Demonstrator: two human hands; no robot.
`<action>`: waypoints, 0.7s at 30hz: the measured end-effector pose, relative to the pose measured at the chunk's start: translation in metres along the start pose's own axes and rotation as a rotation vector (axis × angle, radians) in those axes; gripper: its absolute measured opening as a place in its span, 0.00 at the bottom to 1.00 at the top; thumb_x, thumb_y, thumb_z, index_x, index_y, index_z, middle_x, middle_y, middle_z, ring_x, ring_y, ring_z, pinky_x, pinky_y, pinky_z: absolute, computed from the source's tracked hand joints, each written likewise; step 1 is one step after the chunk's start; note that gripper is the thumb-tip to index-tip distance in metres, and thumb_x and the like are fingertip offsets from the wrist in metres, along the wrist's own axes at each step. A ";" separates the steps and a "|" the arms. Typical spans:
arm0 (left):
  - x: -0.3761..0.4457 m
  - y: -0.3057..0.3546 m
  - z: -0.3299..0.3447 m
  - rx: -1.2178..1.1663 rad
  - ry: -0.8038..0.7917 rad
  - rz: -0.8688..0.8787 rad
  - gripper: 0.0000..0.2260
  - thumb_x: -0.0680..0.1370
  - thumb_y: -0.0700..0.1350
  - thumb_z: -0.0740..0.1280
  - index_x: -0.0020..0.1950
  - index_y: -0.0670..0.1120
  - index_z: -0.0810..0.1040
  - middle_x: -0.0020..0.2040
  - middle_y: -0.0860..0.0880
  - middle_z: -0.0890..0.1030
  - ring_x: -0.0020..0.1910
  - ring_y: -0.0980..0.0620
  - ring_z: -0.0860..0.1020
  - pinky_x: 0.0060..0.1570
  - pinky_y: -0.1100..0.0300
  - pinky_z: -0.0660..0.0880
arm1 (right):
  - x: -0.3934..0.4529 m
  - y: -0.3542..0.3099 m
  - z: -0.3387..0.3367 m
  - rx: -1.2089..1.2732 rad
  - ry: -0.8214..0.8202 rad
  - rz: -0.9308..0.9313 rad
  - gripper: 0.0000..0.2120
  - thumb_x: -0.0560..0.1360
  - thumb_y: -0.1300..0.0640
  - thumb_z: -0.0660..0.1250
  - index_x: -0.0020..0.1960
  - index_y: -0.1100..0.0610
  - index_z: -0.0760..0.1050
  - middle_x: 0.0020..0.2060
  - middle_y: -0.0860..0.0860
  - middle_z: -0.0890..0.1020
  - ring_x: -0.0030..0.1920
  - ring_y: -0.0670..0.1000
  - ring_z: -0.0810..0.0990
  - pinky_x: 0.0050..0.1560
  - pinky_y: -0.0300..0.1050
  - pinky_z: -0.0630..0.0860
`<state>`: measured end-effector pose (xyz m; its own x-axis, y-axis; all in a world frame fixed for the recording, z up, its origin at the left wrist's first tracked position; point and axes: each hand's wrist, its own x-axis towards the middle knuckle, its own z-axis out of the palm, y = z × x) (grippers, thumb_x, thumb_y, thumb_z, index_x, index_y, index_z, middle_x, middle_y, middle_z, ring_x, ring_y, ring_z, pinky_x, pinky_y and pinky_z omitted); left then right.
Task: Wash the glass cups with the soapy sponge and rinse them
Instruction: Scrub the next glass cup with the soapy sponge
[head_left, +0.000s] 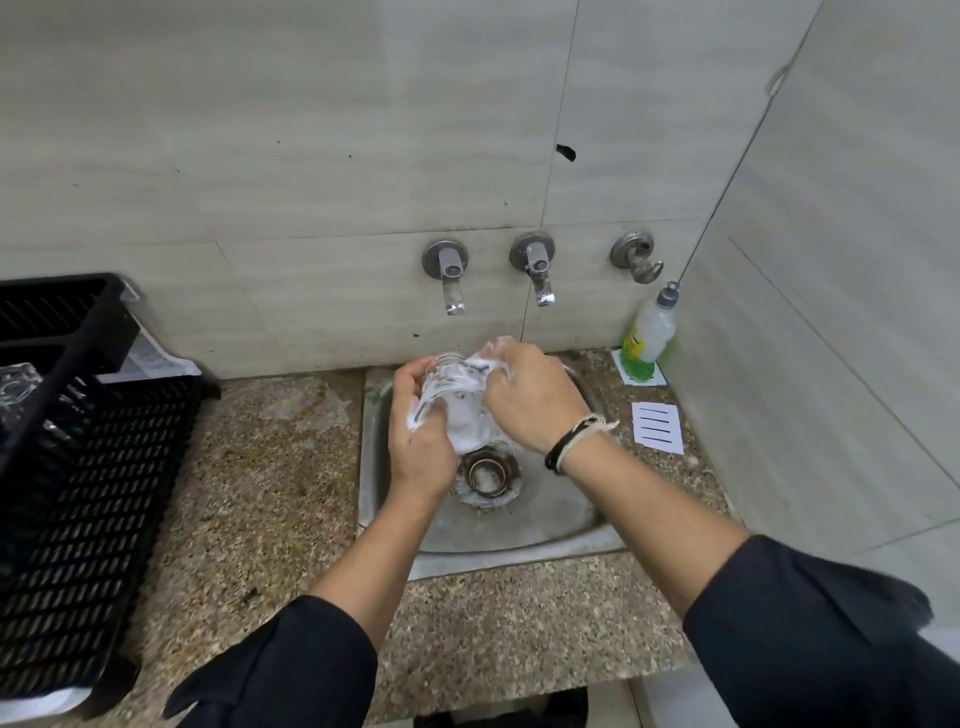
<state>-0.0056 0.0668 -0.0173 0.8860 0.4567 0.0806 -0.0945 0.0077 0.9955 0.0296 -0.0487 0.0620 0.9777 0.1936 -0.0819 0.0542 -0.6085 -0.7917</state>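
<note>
- The glass cup (457, 395) is held above the sink (545, 519), over its back half, tilted; its long axis runs from the mouth near the taps down toward the drain (487, 475), foam coating it.
- The left hand (418, 441) wraps curled fingers round the cup's side.
- The right hand (530, 395) has fingers bunched at the mouth, pinching a foamy sponge (485, 361), mostly hidden.
- A black crate (78, 493) at the counter's left edge holds clear glassware (18, 387).
- A soap bottle (652, 327) stands in the back right corner.
</note>
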 end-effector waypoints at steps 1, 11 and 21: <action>0.000 -0.001 0.000 -0.027 -0.004 -0.016 0.19 0.72 0.38 0.58 0.63 0.43 0.73 0.54 0.49 0.80 0.48 0.64 0.79 0.48 0.68 0.75 | 0.007 0.001 -0.002 0.022 -0.055 0.037 0.13 0.78 0.58 0.56 0.54 0.56 0.78 0.52 0.55 0.83 0.55 0.58 0.80 0.57 0.47 0.74; 0.028 -0.016 0.024 -0.171 0.184 -0.339 0.13 0.83 0.40 0.62 0.67 0.45 0.75 0.52 0.52 0.84 0.49 0.54 0.85 0.34 0.64 0.76 | -0.020 0.003 0.075 0.848 0.040 0.354 0.29 0.69 0.32 0.61 0.60 0.52 0.77 0.53 0.49 0.85 0.55 0.49 0.83 0.64 0.56 0.77; 0.024 0.002 0.025 -0.511 0.336 -0.515 0.15 0.81 0.36 0.60 0.66 0.37 0.76 0.56 0.37 0.83 0.46 0.44 0.84 0.34 0.60 0.80 | -0.018 0.019 0.028 0.465 0.131 0.203 0.35 0.68 0.48 0.78 0.72 0.51 0.68 0.60 0.43 0.77 0.60 0.44 0.77 0.67 0.46 0.73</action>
<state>0.0270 0.0555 -0.0123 0.6981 0.5282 -0.4834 0.0209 0.6598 0.7511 0.0077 -0.0420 0.0318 0.9779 -0.0085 -0.2091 -0.2061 -0.2116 -0.9554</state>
